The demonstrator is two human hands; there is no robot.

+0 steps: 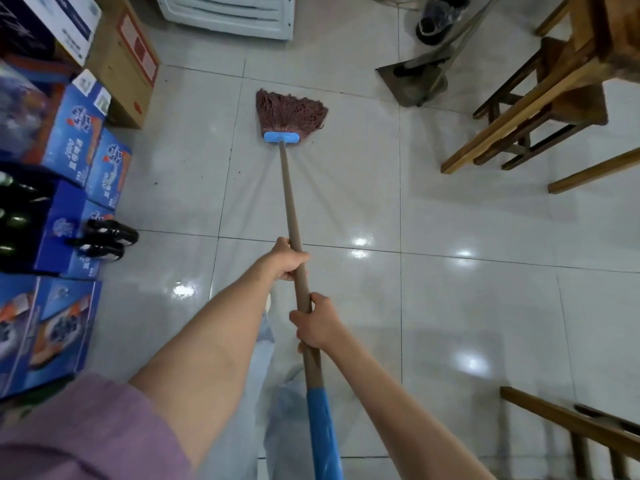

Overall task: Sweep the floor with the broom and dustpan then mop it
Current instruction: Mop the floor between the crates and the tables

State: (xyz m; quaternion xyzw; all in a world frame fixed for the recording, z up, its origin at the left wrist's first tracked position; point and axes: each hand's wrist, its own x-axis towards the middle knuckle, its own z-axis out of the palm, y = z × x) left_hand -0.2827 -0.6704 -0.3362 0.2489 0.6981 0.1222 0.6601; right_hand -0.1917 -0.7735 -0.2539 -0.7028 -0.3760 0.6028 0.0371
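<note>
Both hands grip the mop handle [290,199]: the left hand [289,259] is wrapped round it farther down the shaft, the right hand [317,325] curled round it just behind, near the blue grip [322,427]. Well ahead of the fingers the mop head [290,110] lies spread on the wet tile floor [450,306]; beyond it and to the right a dustpan [407,83] sits beside wooden benches [540,105]; blue boxes [69,133] are stacked left of the left hand.

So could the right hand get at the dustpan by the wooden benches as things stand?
Probably not: the right hand grips the mop handle with the left hand, and the dustpan sits well across the floor, beyond the mop head. Nothing blocks the path.
</note>
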